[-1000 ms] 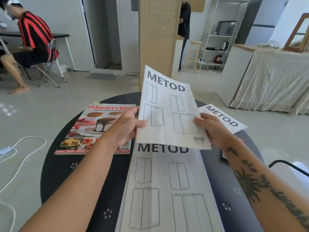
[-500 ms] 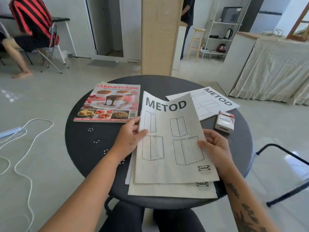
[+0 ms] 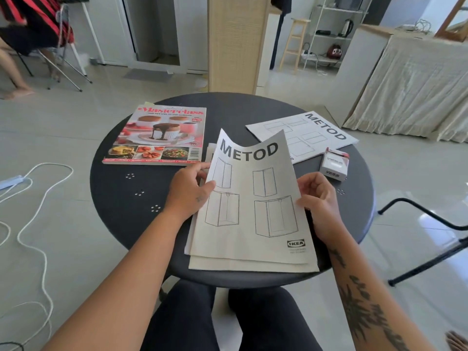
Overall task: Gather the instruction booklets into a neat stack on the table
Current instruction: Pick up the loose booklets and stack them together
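Note:
I hold a white METOD booklet (image 3: 250,201) by its two side edges, my left hand (image 3: 188,191) on the left edge and my right hand (image 3: 316,196) on the right. Its top edge curls upward. Its lower part rests on another booklet (image 3: 253,266) lying at the near edge of the round black table (image 3: 126,198); the two lower edges are slightly offset. A third METOD booklet (image 3: 307,135) lies flat and turned at an angle at the table's far right, apart from the pile.
A cookbook magazine (image 3: 157,135) lies at the table's far left. A small red-and-white VESS box (image 3: 334,164) sits by the right edge. A white cable (image 3: 30,224) snakes over the floor at left; a black chair frame (image 3: 430,236) stands at right. A seated person (image 3: 27,29) is far left.
The booklet in my hands has come down from in front of me onto the one lying on the table. The view has tilted downward.

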